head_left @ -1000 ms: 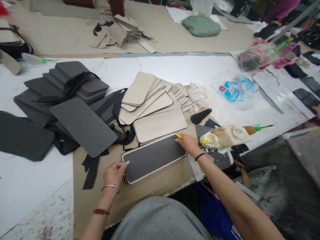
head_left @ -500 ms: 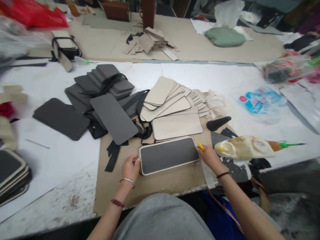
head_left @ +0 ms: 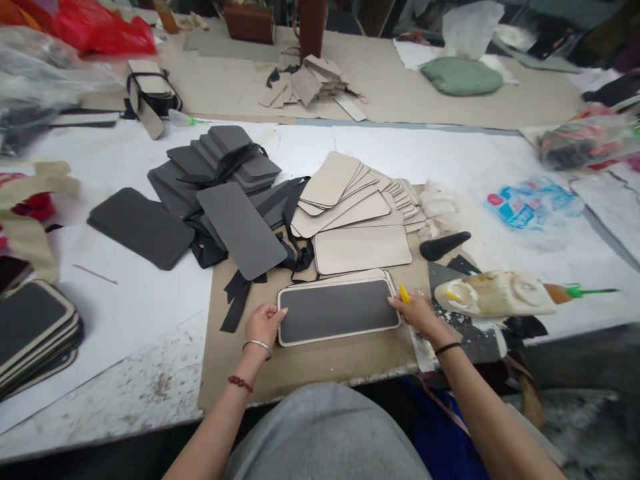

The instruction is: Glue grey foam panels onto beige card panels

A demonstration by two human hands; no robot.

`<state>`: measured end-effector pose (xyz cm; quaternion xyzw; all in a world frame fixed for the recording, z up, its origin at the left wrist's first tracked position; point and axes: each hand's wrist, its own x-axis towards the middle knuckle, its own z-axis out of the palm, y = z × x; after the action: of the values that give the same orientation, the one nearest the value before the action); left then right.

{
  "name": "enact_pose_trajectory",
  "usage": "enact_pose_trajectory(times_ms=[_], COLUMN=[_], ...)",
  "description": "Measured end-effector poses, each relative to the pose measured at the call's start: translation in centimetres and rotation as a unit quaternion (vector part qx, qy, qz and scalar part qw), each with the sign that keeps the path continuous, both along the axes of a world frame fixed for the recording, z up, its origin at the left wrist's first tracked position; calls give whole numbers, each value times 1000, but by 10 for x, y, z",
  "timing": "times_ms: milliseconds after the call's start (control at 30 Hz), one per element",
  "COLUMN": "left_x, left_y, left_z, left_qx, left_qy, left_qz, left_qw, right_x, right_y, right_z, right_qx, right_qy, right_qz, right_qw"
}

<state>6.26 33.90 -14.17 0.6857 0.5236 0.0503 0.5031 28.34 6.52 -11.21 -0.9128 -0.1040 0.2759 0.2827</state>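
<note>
Dark panel (head_left: 338, 311) flat on my cardboard work mat.
I see a rounded rectangle, grey-black face edged with a beige border, lying lengthwise just below the beige board.
</note>
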Motion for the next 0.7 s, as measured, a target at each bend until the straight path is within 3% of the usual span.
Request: enact_pose_trajectory(times_ms=[300, 533, 700], left_x=[-2, 3, 4], left_y=[3, 2, -5], left_z=[-7, 3, 11], left_qx=[7, 24, 47], left_qy=[22, 33, 10], left_qz=[-19, -29, -14], left_qw=[1000, 999, 999], right_x=[2, 3, -2], right_y=[3, 9, 7], right_z=[-2, 0, 8], right_qx=[-31, -79, -68], right_qy=[-5, -43, -61], right_qz=[5, 26, 49], right_qw=[1000, 996, 995])
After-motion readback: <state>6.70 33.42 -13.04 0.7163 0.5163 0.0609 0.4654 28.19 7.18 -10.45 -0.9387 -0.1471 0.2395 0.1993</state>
